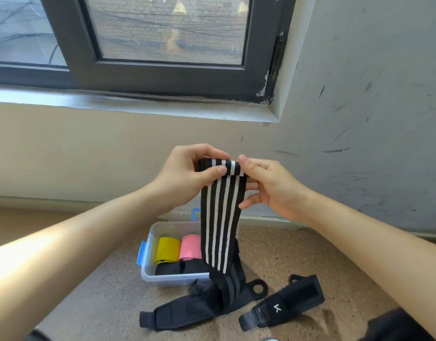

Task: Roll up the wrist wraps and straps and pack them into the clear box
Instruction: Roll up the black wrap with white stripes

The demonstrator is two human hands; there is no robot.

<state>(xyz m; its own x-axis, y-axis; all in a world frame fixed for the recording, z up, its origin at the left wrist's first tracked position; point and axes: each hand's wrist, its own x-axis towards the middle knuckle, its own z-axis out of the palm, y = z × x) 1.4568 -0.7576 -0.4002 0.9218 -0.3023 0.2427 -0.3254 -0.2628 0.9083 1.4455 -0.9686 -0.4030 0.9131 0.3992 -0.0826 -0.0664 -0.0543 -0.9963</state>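
Observation:
A black wrist wrap with white stripes [220,217] hangs from both my hands at chest height, its top end curled into a small roll. My left hand [187,175] pinches the roll's left side and my right hand [268,188] grips its right side. The wrap's lower end trails to the floor. Below it stands the clear box [148,267] with blue latches, holding a yellow roll [167,249], a pink roll [191,247] and black rolls [177,268]. Two black straps lie on the floor: one [187,313] under the wrap's tail, one [283,303] to its right.
The floor [101,291] is speckled brown. A beige wall with a dark-framed window [162,75] stands ahead, and a scuffed grey wall [372,119] closes in on the right. The box's lid [185,214] leans behind the box.

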